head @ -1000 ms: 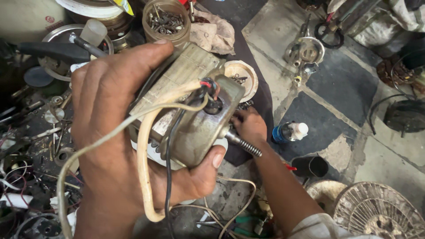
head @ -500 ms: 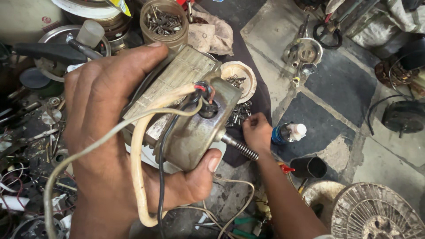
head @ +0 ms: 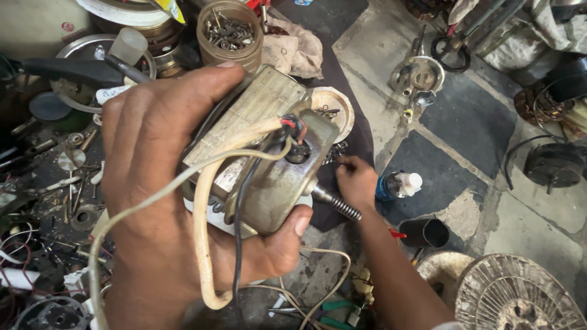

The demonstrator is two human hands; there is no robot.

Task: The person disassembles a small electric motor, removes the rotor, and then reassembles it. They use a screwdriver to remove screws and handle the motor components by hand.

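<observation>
My left hand [head: 153, 183] grips a small electric fan motor [head: 269, 153] with a worn metal housing, a threaded shaft [head: 337, 204] pointing right and cream and black cables [head: 202, 244] hanging from it. My right hand [head: 356, 178] reaches down to the dark cloth [head: 361, 137] on the floor, fingers touching small screws [head: 335, 151] beside a shallow round dish [head: 335, 110]. What the fingers pinch is too small to tell.
A jar of screws [head: 231, 30] stands at the top. Metal parts and wires [head: 43, 201] clutter the left. A blue bottle [head: 397, 184], a black cup [head: 426, 233], a fan grille [head: 520, 296] and other motor parts [head: 553, 165] lie on the stone floor at right.
My right hand has slid left and up across the cloth toward the screws. The motor has tilted slightly in my left hand.
</observation>
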